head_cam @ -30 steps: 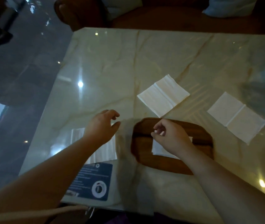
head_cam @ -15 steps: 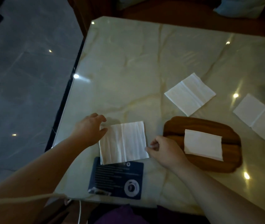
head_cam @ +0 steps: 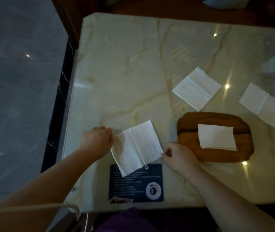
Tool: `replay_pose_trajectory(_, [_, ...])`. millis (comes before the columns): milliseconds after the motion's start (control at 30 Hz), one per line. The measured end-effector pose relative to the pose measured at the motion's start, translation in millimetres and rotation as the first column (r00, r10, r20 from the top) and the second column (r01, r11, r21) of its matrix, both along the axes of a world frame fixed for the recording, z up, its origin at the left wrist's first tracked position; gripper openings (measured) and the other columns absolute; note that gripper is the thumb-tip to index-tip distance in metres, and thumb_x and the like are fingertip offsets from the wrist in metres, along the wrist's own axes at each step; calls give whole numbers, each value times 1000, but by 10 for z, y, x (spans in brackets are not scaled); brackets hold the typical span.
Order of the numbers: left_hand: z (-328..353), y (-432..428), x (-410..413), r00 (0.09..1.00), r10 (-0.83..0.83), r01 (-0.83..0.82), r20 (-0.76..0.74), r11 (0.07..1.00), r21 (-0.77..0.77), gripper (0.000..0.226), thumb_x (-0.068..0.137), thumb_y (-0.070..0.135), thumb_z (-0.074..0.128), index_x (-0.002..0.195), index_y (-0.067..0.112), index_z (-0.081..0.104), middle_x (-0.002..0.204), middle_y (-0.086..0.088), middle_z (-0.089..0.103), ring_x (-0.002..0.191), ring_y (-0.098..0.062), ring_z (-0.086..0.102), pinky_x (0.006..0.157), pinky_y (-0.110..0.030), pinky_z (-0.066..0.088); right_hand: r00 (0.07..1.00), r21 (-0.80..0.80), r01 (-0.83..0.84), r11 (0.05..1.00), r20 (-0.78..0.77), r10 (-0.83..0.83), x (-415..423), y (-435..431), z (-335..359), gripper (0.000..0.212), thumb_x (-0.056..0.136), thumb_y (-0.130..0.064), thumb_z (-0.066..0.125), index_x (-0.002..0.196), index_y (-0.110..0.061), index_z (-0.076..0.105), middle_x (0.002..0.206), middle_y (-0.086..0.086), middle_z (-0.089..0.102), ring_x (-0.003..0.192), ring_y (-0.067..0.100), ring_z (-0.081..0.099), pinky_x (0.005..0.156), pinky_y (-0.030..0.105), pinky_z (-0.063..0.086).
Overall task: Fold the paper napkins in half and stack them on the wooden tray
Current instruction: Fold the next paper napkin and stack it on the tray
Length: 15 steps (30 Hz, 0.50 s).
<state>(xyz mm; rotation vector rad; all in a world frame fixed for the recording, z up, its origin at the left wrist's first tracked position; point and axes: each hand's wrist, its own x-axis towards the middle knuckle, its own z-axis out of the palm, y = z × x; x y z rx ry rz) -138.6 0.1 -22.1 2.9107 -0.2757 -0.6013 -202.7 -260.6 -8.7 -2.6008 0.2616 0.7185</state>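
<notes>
A: Surface?
B: Marble table (head_cam: 133,67). Wooden tray (head_cam: 190,121) near right, one folded napkin (head_cam: 217,139) lying on it. Dark card (head_cam: 133,185) at the near edge.

A: Unfolded napkins?
B: Three. One (head_cam: 196,90) just beyond the tray, one (head_cam: 263,104) far right, and the held napkin (head_cam: 136,146) left of the tray, its near corner overlapping the card.

A: Hands?
B: Left hand (head_cam: 96,139), fingers curled, at the held napkin's left edge; I cannot tell whether it grips. Right hand (head_cam: 177,155) pinches its right corner between thumb and fingers.
</notes>
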Motion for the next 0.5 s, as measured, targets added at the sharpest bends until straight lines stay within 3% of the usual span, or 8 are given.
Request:
replay_pose_trajectory(100, [42, 14, -84, 1000, -5, 6, -20, 1000, 23, 26, 93, 34, 44, 85, 16, 61, 78, 1, 55, 67, -18, 51, 56, -30, 41, 999, 40, 44, 998, 13, -44, 155, -28, 43, 12, 86, -31, 65, 78, -26, 58, 76, -7, 61, 70, 8, 58, 57, 24, 44])
replay_pose_trajectory(367, [140, -235, -462, 983, -19, 4, -183, 997, -79, 20, 91, 43, 45, 79, 27, 49, 91, 3, 63, 77, -18, 60, 66, -30, 52, 985, 110, -79, 991, 162, 61, 801, -19, 169, 14, 82, -23, 65, 71, -22, 55, 66, -8, 57, 71, 19, 59, 60, 30, 44])
replay_pose_trajectory(500, [125, -301, -393, 998, 9, -19, -62, 988, -152, 21, 90, 43, 50, 97, 25, 59, 96, 6, 58, 81, -14, 57, 63, -30, 50, 966, 130, -178, 975, 211, 148, 840, 14, 195, 10, 83, -22, 62, 74, -20, 57, 66, -9, 56, 66, 15, 56, 53, 26, 40])
